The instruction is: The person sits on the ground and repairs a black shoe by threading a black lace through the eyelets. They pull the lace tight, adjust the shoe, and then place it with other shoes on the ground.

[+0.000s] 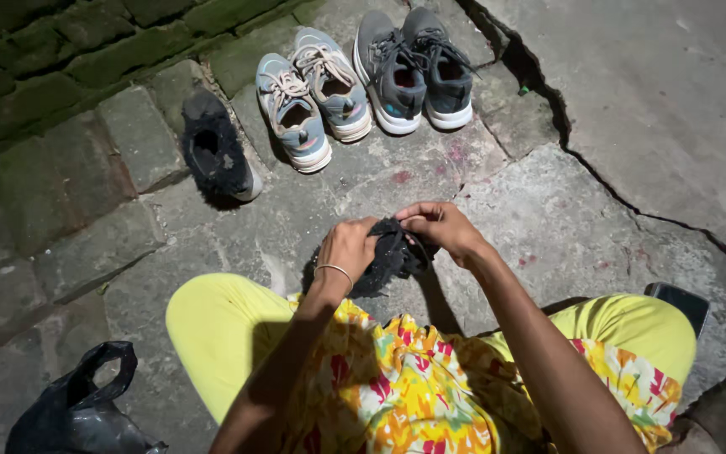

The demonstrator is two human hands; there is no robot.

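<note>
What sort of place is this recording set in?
Probably an outdoor yard or doorstep at night: cracked stone paving, a mossy brick edge, and shoes lined up on the ground.

Your clothes, seen from above

You wear bright yellow trousers [212,328], a floral top [405,387] in yellow, red and green, bare forearms, and what looks like a thin bangle [334,270] on your left wrist.

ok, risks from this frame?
Both hands, left hand and right hand, grip the black shoe off the ground; a slip could drop it on the cracked stone floor. The phone by the knee might get knocked. Dim light hides detail.
</note>
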